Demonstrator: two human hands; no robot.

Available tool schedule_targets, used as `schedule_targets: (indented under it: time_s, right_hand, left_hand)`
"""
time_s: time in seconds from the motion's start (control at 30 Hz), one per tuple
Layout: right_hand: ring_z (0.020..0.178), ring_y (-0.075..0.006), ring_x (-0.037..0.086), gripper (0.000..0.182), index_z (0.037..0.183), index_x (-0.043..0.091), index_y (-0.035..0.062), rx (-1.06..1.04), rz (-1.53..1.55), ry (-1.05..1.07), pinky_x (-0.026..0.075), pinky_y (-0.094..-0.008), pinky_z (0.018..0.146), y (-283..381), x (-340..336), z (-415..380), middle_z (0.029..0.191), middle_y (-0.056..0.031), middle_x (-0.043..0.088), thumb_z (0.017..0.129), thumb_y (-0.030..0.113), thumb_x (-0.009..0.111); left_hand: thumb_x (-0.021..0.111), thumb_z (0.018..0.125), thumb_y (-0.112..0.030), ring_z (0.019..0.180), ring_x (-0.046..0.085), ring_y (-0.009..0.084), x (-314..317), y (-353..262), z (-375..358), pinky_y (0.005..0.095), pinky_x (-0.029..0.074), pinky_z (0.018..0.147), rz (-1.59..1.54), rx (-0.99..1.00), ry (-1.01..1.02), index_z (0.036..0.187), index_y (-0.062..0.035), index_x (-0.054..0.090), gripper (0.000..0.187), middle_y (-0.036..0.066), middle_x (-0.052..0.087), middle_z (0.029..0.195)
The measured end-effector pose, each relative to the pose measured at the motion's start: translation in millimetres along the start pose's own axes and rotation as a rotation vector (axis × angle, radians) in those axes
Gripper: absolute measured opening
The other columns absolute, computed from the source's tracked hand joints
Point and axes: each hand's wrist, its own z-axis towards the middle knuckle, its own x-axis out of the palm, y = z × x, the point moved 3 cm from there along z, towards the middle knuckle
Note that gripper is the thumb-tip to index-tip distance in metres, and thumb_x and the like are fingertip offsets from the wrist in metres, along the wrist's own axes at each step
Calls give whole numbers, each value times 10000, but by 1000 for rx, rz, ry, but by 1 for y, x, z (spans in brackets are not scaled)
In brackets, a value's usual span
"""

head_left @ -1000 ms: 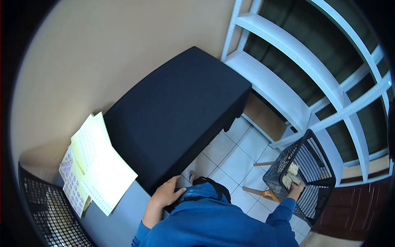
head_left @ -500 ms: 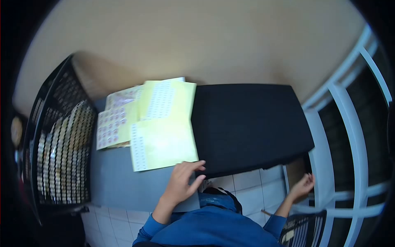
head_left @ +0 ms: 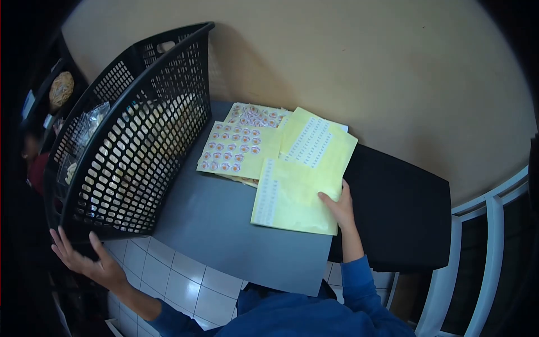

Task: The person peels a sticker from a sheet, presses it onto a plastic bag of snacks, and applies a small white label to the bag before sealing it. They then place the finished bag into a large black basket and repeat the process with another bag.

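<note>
My right hand (head_left: pixel 341 209) holds the right edge of a yellow sticker sheet (head_left: pixel 297 196), thumb on top and the other fingers at or under the edge. That sheet has a strip of small printed labels down its left side. Behind it lies another yellow sheet (head_left: pixel 331 147) with rows of small labels. Left of these are sheets of round pink-and-orange stickers (head_left: pixel 231 147), partly overlapped. My left hand (head_left: pixel 92 264) is open with fingers spread, beside the lower front corner of a tall black plastic basket (head_left: pixel 140 129).
The sheets and basket are on a grey tabletop (head_left: pixel 224 224) against a beige wall. A black-covered surface (head_left: pixel 398 208) adjoins it on the right, near white metal rails (head_left: pixel 494 241). Clear plastic bags (head_left: pixel 92 123) show inside the basket. At far left, a person in a dark red sleeve (head_left: pixel 38 171) is partly visible.
The view has swung left. My left hand has moved from the sheets to the basket's corner, and my right hand has come from the far right onto the front sheet's edge.
</note>
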Motion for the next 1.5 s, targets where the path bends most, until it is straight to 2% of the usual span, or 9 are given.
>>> schedule_targets:
  time_s: [0.33, 0.67, 0.73, 0.97, 1.0, 1.07, 1.27, 1.33, 1.5]
  right_hand:
    - [956, -197, 525, 582, 1165, 381, -35, -96, -88, -336, 419, -298, 823, -25, -40, -16, 1064, -143, 519, 673, 62, 676]
    - [974, -193, 527, 453, 1218, 326, -15, -46, 571, -406, 428, -300, 839, -51, -152, -8, 1113, -136, 508, 807, 4, 516]
    - [980, -203, 526, 450, 1221, 319, -12, -10, 635, -406, 431, -312, 842, -66, -161, -3, 1130, -143, 497, 816, 23, 513]
    - [983, -202, 499, 322, 1128, 396, 19, 53, 981, -134, 415, -321, 836, -32, -80, 37, 1067, -102, 500, 828, 66, 501]
    - [987, -202, 495, 314, 1122, 398, 19, 52, 1006, -164, 412, -321, 842, -23, -76, 38, 1070, -101, 497, 826, 63, 495]
    - [982, -202, 498, 310, 1116, 399, 22, 27, 1018, -198, 411, -324, 845, -18, -85, 34, 1066, -102, 498, 821, 65, 483]
    - [881, -191, 556, 308, 1066, 413, 0, 107, 684, -111, 446, -311, 781, -30, -118, 8, 977, -121, 554, 777, 12, 518]
    - [844, -175, 567, 315, 1047, 422, -18, 205, 156, -230, 439, -283, 756, -48, -117, 2, 943, -129, 576, 757, 7, 543]
    - [826, -155, 564, 294, 1020, 428, -19, 144, 246, -246, 434, -266, 741, -54, -96, -6, 934, -118, 583, 750, -3, 545]
  left_hand:
    - [601, 754, -149, 1233, 266, 241, 13, -9, -4, 415, 126, 1035, 23, 14, -70, 1128, -37, 474, 410, 42, 420, 1253]
    - [599, 757, -134, 1212, 282, 259, 7, -17, -5, 400, 190, 1013, 96, -88, -3, 1183, -70, 431, 463, 70, 415, 1249]
    - [579, 739, -95, 1224, 269, 286, 14, -37, -22, 428, 175, 1026, -311, -194, -157, 1139, -38, 417, 435, 130, 396, 1235]
    - [444, 865, -318, 1162, 313, 322, 177, -141, -117, 375, 231, 973, -982, -626, 814, 1212, 32, 342, 503, 206, 368, 1232]
    - [420, 854, -414, 1181, 292, 333, 198, -142, -125, 386, 218, 982, -749, -537, 893, 1239, 33, 305, 601, 214, 349, 1255]
    - [427, 808, -516, 1195, 276, 333, 235, -141, -138, 405, 197, 991, -808, -762, 1005, 1267, 26, 268, 728, 202, 336, 1279]
    - [454, 752, -576, 1195, 283, 329, 268, -137, -123, 421, 180, 997, -561, -544, 1245, 1281, -7, 283, 796, 157, 376, 1272]
    - [453, 753, -574, 1184, 302, 327, 280, -137, -120, 423, 197, 990, -618, -529, 1249, 1274, -15, 306, 778, 154, 399, 1254]
    - [447, 770, -553, 1152, 342, 313, 304, -140, -134, 430, 233, 967, -706, -470, 1265, 1258, -26, 343, 725, 147, 437, 1204]
